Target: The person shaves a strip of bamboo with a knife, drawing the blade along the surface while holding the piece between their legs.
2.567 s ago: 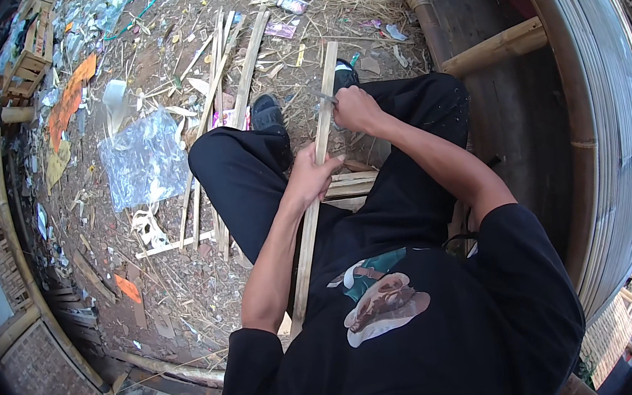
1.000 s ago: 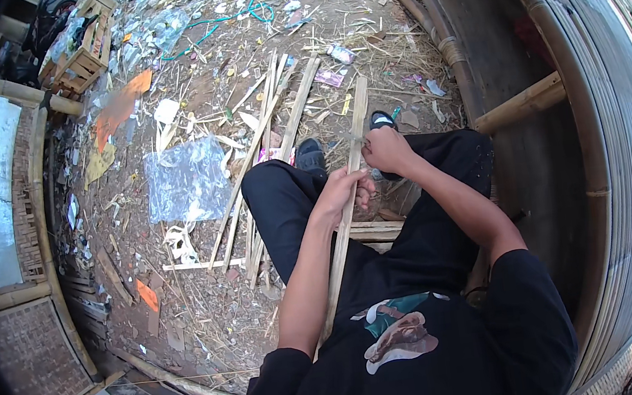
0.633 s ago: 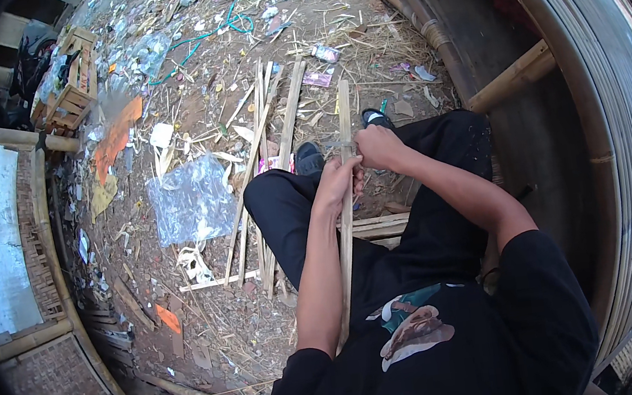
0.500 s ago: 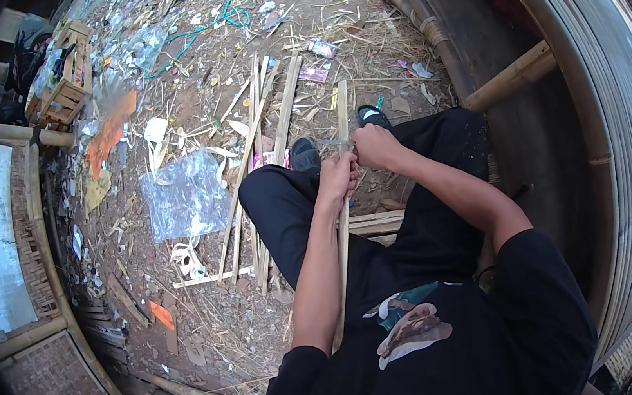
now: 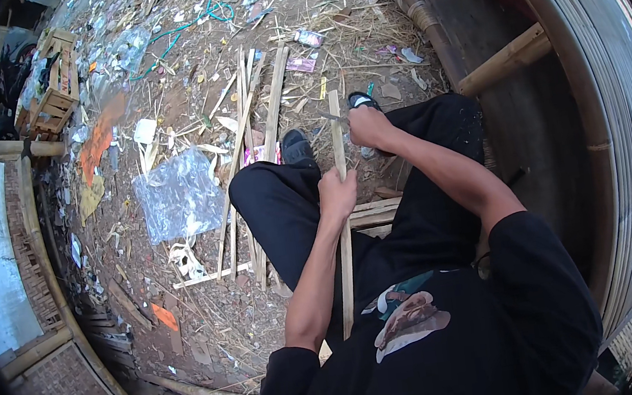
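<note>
A long pale bamboo strip [image 5: 347, 261] runs from my waist out past my knees. My left hand [image 5: 338, 195] is closed around it near mid-length. Farther along, my right hand [image 5: 369, 128] is closed on a knife, its handle hidden in the fist. The knife's narrow grey blade [image 5: 334, 119] points left and lies across the strip near its far end. Left of my feet, several more bamboo strips [image 5: 274, 104] lie on the ground.
Clear plastic sheeting [image 5: 178, 197] and orange scraps [image 5: 98, 144] litter the dirt at left. A wooden crate [image 5: 56, 87] stands at far left. Bamboo poles [image 5: 508, 59] and a slatted bamboo wall [image 5: 620, 105] bound my right side. A teal cord [image 5: 214, 9] lies farther off.
My left hand has slid nearer along the strip, away from my right hand. The knife has shifted toward the strip's far end, and that end now sits nearer to me.
</note>
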`<state>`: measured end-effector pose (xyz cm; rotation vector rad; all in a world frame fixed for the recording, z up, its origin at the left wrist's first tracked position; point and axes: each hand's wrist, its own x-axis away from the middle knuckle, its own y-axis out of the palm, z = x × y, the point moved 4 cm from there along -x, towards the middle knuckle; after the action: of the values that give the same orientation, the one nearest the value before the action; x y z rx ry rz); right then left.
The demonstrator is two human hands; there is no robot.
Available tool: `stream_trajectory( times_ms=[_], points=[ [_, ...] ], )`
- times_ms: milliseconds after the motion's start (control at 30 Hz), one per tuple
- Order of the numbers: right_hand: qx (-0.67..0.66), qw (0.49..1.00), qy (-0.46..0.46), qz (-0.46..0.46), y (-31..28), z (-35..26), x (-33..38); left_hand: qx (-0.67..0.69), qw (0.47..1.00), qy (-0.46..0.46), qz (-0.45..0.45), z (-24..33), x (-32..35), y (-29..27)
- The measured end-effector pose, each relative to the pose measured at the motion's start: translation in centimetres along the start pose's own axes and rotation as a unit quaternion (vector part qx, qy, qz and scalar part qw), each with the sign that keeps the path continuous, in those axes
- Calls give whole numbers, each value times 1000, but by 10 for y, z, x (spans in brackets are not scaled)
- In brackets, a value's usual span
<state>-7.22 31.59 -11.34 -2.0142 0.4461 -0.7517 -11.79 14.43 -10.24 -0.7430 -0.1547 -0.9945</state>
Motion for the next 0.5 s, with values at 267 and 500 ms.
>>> stream_trajectory(
  times_ms=[267, 500],
  points=[
    [-32, 998, 8, 60, -10, 56, -43, 40, 996, 63, -44, 19, 32, 17],
    [-131, 955, 188, 187, -33, 69, -16, 303, 939, -103, -128, 21, 27, 1]
  ],
)
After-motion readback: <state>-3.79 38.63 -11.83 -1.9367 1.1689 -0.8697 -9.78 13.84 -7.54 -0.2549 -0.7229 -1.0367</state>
